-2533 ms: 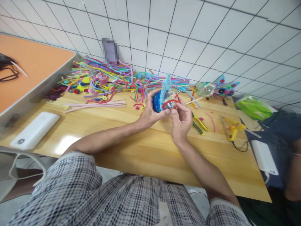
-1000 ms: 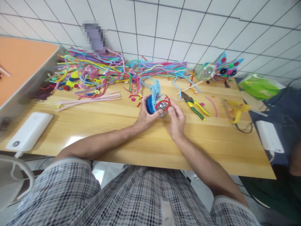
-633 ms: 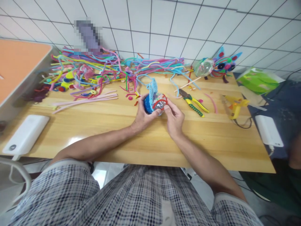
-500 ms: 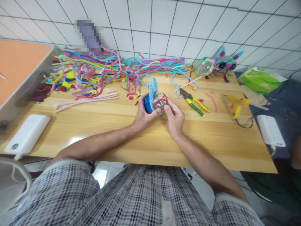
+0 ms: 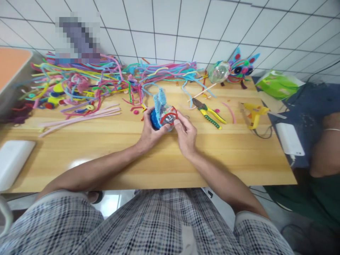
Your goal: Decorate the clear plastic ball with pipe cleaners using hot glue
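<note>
White tiles with dark lines cover the wall (image 5: 170, 21) behind the pale wooden surface (image 5: 159, 166) I am leaning over, and an orange top (image 5: 12, 63) borders it on the left. In front of me, just above the wood, I have the blue craft piece (image 5: 154, 119) between both hands. My left grip (image 5: 150, 131) is closed around its blue wound side, thumb across the front; a fuzzy light-blue part (image 5: 160, 101) stands up from its top. My right grip (image 5: 187, 136) is closed at the opposite edge, thumb and finger by the red strip (image 5: 166, 116) that curves over the clear shell; whether I pinch the strip itself or the shell's rim, I cannot tell. Near my right side lie the pliers (image 5: 207, 117), handles toward me, and farther right the yellow glue gun (image 5: 254, 113). Along the wall I have a tangled heap of fuzzy stems (image 5: 79, 85), then a straighter bundle (image 5: 167, 72), then a clear ball (image 5: 220, 72) just beside a bright figure (image 5: 243, 72) with blue ears. Pale pink stems (image 5: 87, 118) lie to my left, and another person's arm (image 5: 326, 148) shows at the far right
</note>
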### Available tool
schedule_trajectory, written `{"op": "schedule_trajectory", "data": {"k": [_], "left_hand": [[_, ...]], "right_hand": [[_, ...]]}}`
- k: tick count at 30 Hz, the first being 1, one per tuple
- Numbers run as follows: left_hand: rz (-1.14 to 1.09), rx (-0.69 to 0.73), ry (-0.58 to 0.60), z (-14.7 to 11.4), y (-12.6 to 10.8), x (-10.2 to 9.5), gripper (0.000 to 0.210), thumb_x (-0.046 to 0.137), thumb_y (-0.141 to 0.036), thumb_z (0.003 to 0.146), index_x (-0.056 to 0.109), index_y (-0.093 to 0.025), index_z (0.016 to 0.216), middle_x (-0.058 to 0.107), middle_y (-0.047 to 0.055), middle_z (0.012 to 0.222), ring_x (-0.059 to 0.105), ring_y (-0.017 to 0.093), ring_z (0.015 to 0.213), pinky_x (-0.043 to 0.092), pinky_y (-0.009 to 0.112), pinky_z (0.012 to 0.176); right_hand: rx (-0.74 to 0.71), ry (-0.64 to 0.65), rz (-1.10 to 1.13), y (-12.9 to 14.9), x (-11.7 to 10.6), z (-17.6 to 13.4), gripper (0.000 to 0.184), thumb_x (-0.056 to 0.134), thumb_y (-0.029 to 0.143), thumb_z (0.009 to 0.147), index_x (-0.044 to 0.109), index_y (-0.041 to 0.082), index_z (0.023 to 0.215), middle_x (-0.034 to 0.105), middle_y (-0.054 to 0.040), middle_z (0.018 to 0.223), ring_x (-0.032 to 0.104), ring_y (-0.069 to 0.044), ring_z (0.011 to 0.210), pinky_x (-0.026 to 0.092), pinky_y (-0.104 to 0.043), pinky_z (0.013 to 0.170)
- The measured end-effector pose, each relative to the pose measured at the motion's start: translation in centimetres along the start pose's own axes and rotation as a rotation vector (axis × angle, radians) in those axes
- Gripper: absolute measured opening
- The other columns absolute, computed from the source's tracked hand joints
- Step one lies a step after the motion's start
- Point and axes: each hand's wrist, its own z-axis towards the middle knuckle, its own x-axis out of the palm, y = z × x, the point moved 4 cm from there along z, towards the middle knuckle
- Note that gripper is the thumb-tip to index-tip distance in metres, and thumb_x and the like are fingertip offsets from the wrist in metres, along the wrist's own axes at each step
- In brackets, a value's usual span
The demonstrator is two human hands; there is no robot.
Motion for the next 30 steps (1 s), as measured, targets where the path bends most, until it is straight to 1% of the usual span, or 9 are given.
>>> {"op": "schedule_trajectory", "data": {"k": [3, 6, 9, 12, 16, 20, 23, 26, 30], "left_hand": [[0.036, 0.010, -0.004, -0.2, -0.3, -0.2, 0.105, 0.098, -0.084, 0.082, 0.044, -0.033, 0.158, 0.061, 0.012, 0.156, 0.070, 0.034, 0.145, 0.061, 0.054, 0.128], [0.047, 0.024, 0.011, -0.4, -0.6, -0.1, 0.104, 0.097, -0.082, 0.084, 0.043, -0.034, 0.159, 0.061, 0.012, 0.156, 0.070, 0.033, 0.145, 0.062, 0.053, 0.127], [0.036, 0.037, 0.006, -0.6, -0.7, 0.3, 0.103, 0.094, -0.082, 0.088, 0.042, -0.033, 0.163, 0.058, 0.014, 0.159, 0.067, 0.034, 0.149, 0.059, 0.056, 0.132], [0.049, 0.070, 0.017, -0.8, -1.1, 0.8, 0.101, 0.092, -0.079, 0.091, 0.040, -0.033, 0.165, 0.057, 0.015, 0.163, 0.063, 0.037, 0.155, 0.055, 0.061, 0.137], [0.077, 0.123, 0.036, -0.8, -2.1, 1.2, 0.100, 0.090, -0.078, 0.095, 0.036, -0.032, 0.167, 0.056, 0.016, 0.165, 0.065, 0.037, 0.153, 0.059, 0.059, 0.133], [0.043, 0.141, 0.063, -0.7, -2.8, 1.5, 0.097, 0.086, -0.076, 0.100, 0.034, -0.031, 0.168, 0.055, 0.018, 0.169, 0.063, 0.038, 0.158, 0.056, 0.060, 0.137], [0.006, 0.145, 0.048, -0.7, -2.9, 1.7, 0.097, 0.087, -0.077, 0.099, 0.036, -0.031, 0.167, 0.053, 0.018, 0.170, 0.059, 0.039, 0.162, 0.053, 0.062, 0.139], [0.001, 0.112, 0.043, -0.6, -2.5, 2.1, 0.102, 0.088, -0.081, 0.096, 0.035, -0.029, 0.167, 0.053, 0.020, 0.169, 0.058, 0.040, 0.163, 0.052, 0.064, 0.139], [-0.007, 0.109, 0.046, -0.4, -2.1, 2.5, 0.104, 0.090, -0.080, 0.094, 0.035, -0.027, 0.165, 0.052, 0.022, 0.171, 0.057, 0.041, 0.163, 0.051, 0.066, 0.139]], "right_hand": [[0.005, 0.008, -0.010, -0.1, 0.0, -0.2, 0.057, 0.083, 0.066, 0.105, 0.088, 0.027, 0.146, 0.084, -0.0092, 0.160, 0.078, -0.030, 0.154, 0.059, -0.054, 0.139], [-0.002, 0.023, -0.049, 0.1, -0.2, -0.5, 0.050, 0.082, 0.060, 0.108, 0.088, 0.029, 0.147, 0.083, -0.0076, 0.161, 0.076, -0.029, 0.156, 0.056, -0.054, 0.141], [0.008, 0.009, -0.067, 0.3, -0.5, -0.8, 0.047, 0.082, 0.055, 0.108, 0.088, 0.029, 0.147, 0.083, -0.0066, 0.161, 0.077, -0.029, 0.155, 0.057, -0.055, 0.141], [0.026, -0.014, -0.080, 0.3, -0.8, -1.0, 0.049, 0.082, 0.055, 0.107, 0.088, 0.028, 0.148, 0.084, -0.0079, 0.160, 0.078, -0.030, 0.153, 0.058, -0.057, 0.140], [0.018, -0.059, -0.100, 0.3, -1.1, -1.0, 0.050, 0.084, 0.055, 0.105, 0.089, 0.026, 0.145, 0.087, -0.0112, 0.154, 0.082, -0.032, 0.146, 0.061, -0.060, 0.136], [-0.016, -0.093, -0.108, 0.3, -1.4, -0.9, 0.051, 0.087, 0.057, 0.102, 0.090, 0.026, 0.142, 0.089, -0.0119, 0.148, 0.083, -0.034, 0.142, 0.061, -0.063, 0.135], [-0.030, -0.106, -0.122, 0.4, -1.7, -0.7, 0.052, 0.088, 0.059, 0.101, 0.090, 0.026, 0.141, 0.089, -0.0118, 0.147, 0.083, -0.034, 0.142, 0.060, -0.066, 0.135], [-0.033, -0.102, -0.154, 0.3, -1.9, -0.5, 0.055, 0.089, 0.060, 0.099, 0.090, 0.025, 0.142, 0.089, -0.0122, 0.147, 0.082, -0.036, 0.143, 0.059, -0.068, 0.135], [-0.047, -0.135, -0.168, 0.3, -2.2, -0.5, 0.056, 0.091, 0.057, 0.098, 0.090, 0.022, 0.141, 0.089, -0.0128, 0.146, 0.082, -0.037, 0.144, 0.058, -0.070, 0.135]]}}
